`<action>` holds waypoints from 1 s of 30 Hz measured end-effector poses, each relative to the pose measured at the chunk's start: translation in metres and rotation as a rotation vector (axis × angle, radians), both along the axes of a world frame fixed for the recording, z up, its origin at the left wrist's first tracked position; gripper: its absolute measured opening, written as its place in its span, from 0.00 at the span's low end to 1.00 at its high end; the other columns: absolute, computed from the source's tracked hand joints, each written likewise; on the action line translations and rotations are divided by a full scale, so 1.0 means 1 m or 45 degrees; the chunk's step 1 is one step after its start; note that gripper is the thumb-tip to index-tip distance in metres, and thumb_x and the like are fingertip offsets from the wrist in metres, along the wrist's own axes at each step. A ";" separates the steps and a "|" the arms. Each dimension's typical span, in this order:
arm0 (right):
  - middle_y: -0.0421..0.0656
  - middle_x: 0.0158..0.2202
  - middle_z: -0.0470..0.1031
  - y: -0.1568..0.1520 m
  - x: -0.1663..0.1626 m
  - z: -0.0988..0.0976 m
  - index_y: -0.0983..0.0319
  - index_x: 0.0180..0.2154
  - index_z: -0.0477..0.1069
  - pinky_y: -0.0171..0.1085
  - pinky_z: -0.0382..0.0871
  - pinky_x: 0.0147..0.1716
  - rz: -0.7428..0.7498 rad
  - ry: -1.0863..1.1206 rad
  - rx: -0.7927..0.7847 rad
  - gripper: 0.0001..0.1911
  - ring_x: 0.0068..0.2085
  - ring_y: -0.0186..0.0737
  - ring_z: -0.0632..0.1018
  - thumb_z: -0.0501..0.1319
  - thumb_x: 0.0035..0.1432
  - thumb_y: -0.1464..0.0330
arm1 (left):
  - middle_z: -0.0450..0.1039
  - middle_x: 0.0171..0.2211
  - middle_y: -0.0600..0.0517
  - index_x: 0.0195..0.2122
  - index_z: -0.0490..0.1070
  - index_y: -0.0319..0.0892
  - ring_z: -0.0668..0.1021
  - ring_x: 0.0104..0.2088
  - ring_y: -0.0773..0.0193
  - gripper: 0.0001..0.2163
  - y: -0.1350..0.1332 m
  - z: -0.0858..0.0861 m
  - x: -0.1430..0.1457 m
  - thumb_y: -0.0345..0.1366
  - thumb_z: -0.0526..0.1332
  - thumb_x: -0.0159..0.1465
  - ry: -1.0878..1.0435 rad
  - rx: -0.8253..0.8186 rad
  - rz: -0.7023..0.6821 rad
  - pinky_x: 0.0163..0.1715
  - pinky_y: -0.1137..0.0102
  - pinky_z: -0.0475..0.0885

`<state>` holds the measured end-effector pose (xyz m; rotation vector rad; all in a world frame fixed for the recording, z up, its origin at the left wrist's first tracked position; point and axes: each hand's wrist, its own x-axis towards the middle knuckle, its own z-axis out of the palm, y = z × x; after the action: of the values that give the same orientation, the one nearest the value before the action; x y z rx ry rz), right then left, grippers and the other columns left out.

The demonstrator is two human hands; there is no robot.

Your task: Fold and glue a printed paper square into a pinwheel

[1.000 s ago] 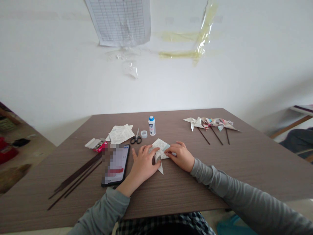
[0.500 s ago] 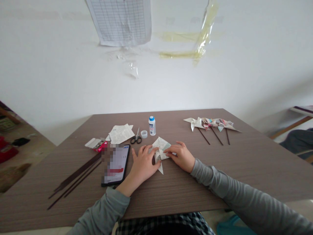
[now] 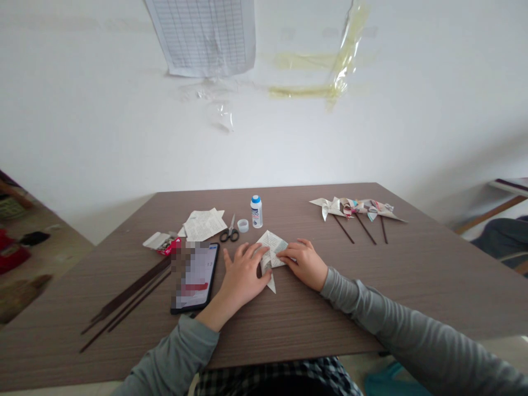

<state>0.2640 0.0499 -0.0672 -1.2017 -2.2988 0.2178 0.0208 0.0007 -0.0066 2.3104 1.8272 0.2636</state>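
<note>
A folded piece of printed paper (image 3: 271,248) lies on the brown wooden table (image 3: 412,275) in front of me. My left hand (image 3: 242,275) rests flat on its left part, fingers spread, with the fingertips pressing the paper. My right hand (image 3: 303,261) lies on the paper's right side, fingers curled and pinching a folded flap. A pointed corner of the paper sticks out below between the two hands.
A phone (image 3: 194,276) lies left of my left hand, with several dark thin sticks (image 3: 126,301) further left. Behind the paper are scissors (image 3: 230,232), a glue bottle (image 3: 256,212), its cap (image 3: 243,225), paper scraps (image 3: 203,224) and a small box (image 3: 161,242). Finished paper pinwheels (image 3: 357,210) lie at the far right.
The upper flap of the paper has lifted and shifted slightly. Both hands stay on the paper in nearly the same places.
</note>
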 end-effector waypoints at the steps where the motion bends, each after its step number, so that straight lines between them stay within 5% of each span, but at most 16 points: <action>1: 0.47 0.48 0.96 0.001 0.000 0.000 0.53 0.55 0.97 0.63 0.78 0.78 0.002 -0.006 -0.004 0.13 0.52 0.53 0.94 0.71 0.86 0.72 | 0.78 0.88 0.45 0.83 0.83 0.60 0.71 0.90 0.25 0.30 0.000 0.000 0.000 0.39 0.72 0.81 -0.010 -0.007 -0.009 0.88 0.06 0.55; 30: 0.47 0.48 0.94 0.001 0.000 0.002 0.53 0.54 0.96 0.62 0.76 0.79 0.002 -0.078 -0.002 0.13 0.55 0.53 0.92 0.69 0.88 0.69 | 0.83 0.83 0.43 0.76 0.90 0.64 0.76 0.85 0.22 0.25 0.004 -0.007 -0.001 0.41 0.74 0.80 -0.015 0.031 -0.023 0.86 0.05 0.58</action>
<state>0.2644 0.0506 -0.0657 -1.2237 -2.3524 0.1862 0.0198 0.0046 -0.0133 2.3348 1.8069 0.2982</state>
